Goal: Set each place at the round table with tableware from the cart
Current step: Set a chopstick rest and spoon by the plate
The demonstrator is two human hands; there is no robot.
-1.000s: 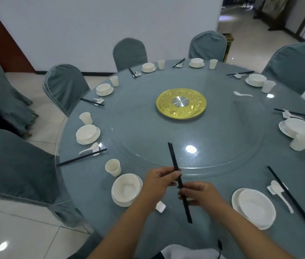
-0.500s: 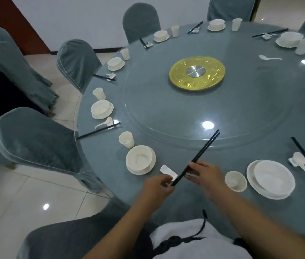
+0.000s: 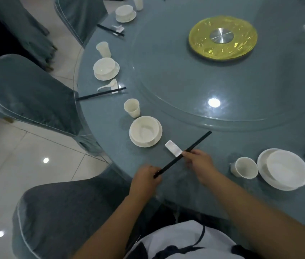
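Chopsticks (image 3: 194,145) lowered over glossy rectangular rest (image 3: 173,150); both hands' fingers (image 3: 190,156) pinching slim black sticks.

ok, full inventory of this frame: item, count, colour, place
chopsticks: one pair, black, held over the near table edge
chopstick rest: one, white, under the held pair
bowl on plate: one, white, left of the rest
cup: one, white, beyond that bowl
tipped cup: one, white, near right
turntable disc: one, yellow, table centre
chairs: grey-blue covers, left side
left hand: grips the pair's near end
right hand: pinches the pair mid-length
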